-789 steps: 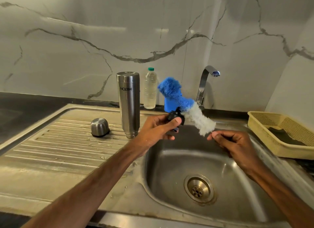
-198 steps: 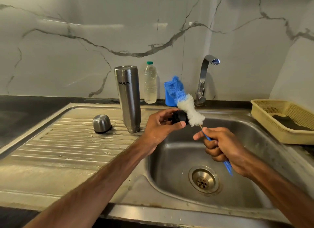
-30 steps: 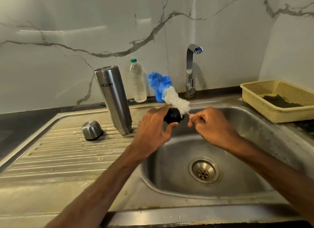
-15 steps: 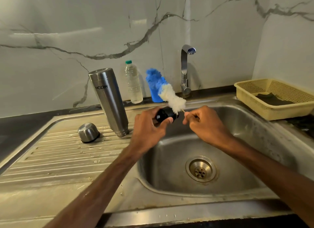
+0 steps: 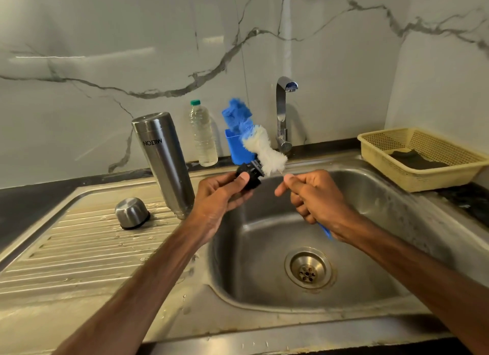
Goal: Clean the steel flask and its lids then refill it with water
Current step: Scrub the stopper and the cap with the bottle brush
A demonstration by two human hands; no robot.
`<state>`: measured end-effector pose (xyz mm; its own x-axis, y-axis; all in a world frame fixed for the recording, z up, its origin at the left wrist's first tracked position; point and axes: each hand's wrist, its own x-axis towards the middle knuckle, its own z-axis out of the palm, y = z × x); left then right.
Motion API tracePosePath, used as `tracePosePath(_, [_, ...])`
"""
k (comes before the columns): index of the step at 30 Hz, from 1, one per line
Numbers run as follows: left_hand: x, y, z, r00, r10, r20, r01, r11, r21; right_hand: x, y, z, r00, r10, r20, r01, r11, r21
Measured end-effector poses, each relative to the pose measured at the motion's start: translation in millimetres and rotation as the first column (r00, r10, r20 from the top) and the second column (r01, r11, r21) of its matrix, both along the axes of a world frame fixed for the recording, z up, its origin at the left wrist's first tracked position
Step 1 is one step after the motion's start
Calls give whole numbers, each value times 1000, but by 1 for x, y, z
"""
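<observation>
Left hand (image 5: 219, 195) pinches the black inner lid (image 5: 248, 176) between thumb and curled fingers, above the sink basin (image 5: 383, 203). Right hand (image 5: 315, 195) is closed around the bottle brush (image 5: 264, 150), whose white bristles appear to touch the lid. The steel flask (image 5: 165, 161) stands on the draining surface, with the steel cap (image 5: 131, 213) beside it.

A home kitchen: steel sink (image 5: 370, 195) with drainboard, tap (image 5: 282, 111), marble-look wall
</observation>
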<state>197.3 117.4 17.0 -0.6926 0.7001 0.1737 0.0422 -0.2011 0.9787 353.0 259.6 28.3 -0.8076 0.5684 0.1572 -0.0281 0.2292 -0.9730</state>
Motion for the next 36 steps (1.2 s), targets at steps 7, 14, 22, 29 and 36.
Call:
tracePosePath(7, [-8,-7,7,999,5,-32,-4,1000,29,4,4,-7,998,-27,62,19,991,131])
tracePosePath(14, [-6,-7,11,994,-2,-111,1,1000,-15,2,9,-9,995,-82,53,65,960,271])
tracePosePath(22, [-7,-6,6,994,29,-103,-32,999,-24,-1,4,-8,997,-79,23,71,971,230])
tracePosePath(29, [-2,-1,4,987,2,-158,-14,997,-70,1,9,-6,996,-89,16,83,971,223])
tracePosePath(36, [1,-7,12,972,-107,-208,82,989,-125,-2,13,-7,993,-105,52,94,979,183])
